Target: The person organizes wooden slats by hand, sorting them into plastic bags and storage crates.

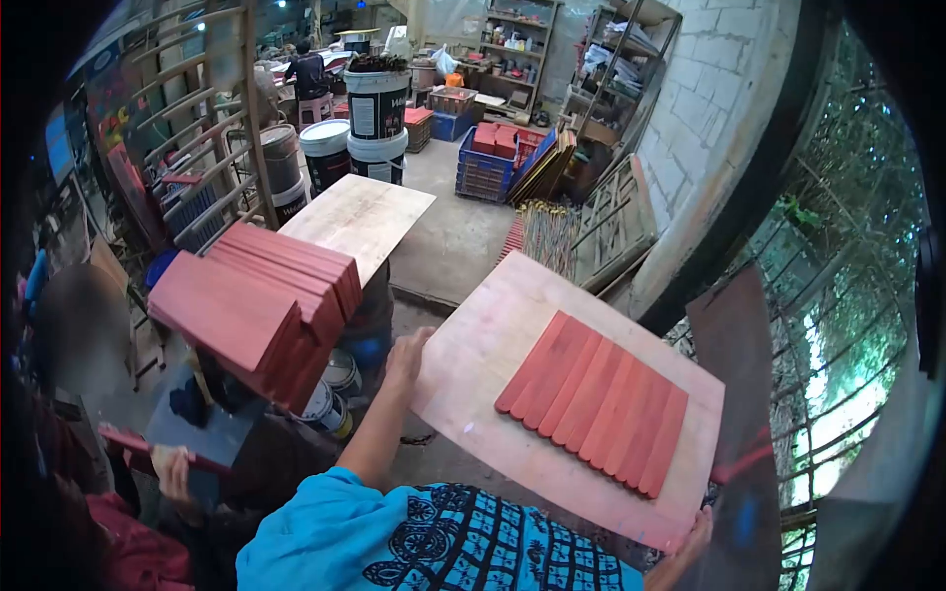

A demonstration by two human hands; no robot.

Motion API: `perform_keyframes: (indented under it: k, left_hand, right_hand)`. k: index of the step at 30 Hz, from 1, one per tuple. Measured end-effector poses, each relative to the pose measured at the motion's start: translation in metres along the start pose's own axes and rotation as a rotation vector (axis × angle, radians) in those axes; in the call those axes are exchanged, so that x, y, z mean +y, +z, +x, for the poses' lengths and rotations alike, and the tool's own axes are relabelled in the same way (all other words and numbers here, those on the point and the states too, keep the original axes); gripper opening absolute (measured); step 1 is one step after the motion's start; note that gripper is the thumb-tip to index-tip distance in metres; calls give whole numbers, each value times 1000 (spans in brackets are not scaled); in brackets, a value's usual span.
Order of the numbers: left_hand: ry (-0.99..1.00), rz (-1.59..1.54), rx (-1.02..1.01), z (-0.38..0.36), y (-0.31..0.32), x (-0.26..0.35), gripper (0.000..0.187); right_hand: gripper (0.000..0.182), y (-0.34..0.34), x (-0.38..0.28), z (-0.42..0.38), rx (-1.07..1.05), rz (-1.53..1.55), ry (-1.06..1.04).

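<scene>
A pale, pink-stained plywood board is held tilted in front of me. My left hand grips its left edge, with the fingers partly hidden. At the near right corner, my right hand is closed on the edge. On the board lies a row of several red-painted wooden slats, side by side, with rounded near ends. To the left of my left hand stands a tall stack of red wooden panels.
Another person's hand holds a red piece at lower left. Behind the stack is a bare plywood sheet. Paint buckets are piled farther back, near a blue crate of red pieces. A block wall runs along the right.
</scene>
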State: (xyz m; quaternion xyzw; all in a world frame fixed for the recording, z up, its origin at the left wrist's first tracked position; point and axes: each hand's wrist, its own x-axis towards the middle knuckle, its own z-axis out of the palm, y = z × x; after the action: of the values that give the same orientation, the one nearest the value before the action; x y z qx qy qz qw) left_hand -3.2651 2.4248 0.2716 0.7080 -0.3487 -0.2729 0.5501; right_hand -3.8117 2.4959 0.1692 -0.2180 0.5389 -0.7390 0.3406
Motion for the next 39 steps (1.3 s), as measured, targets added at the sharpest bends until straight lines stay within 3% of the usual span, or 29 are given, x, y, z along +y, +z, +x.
perform_keyframes:
  k: [1,2,7,10,13,21,25,28,29,32,36,39]
  left_hand:
    - [-33,-76,15,88,17,46,54]
    - [-43,-142,9,130,36,63,53]
    - [-100,-271,-118,274,104,88,54]
    - [-47,-275,-77,342,141,95,52]
    - [-156,-253,-24,378,150,145,51]
    - [-95,-449,155,527,159,175,52]
    - [-2,-526,301,629,162,169,52]
    - [36,-506,229,703,160,180,52]
    - [24,-468,273,717,160,192,53]
    - [-91,-410,217,764,154,215,51]
    - [-124,-281,299,811,152,237,51]
    - [-135,-300,292,858,161,219,47]
  right_hand:
    - [43,79,-28,41,-15,-32,-15]
    - [43,117,-35,70,-17,-43,-21]
    - [42,242,-56,156,69,-196,-99]
    - [43,309,-53,224,24,-187,-136]
    - [43,371,-66,273,-52,-134,-58]
    - [44,607,-84,361,-235,-195,-72]
    - [44,718,-52,400,-290,-127,-24]
    - [44,793,-11,447,-286,-102,-87]
    - [45,813,-3,462,-254,-223,-172]
    - [46,875,0,485,-230,-193,-125]
    - [49,943,-4,482,-162,-299,-101]
    - [51,978,34,551,-173,-277,-107]
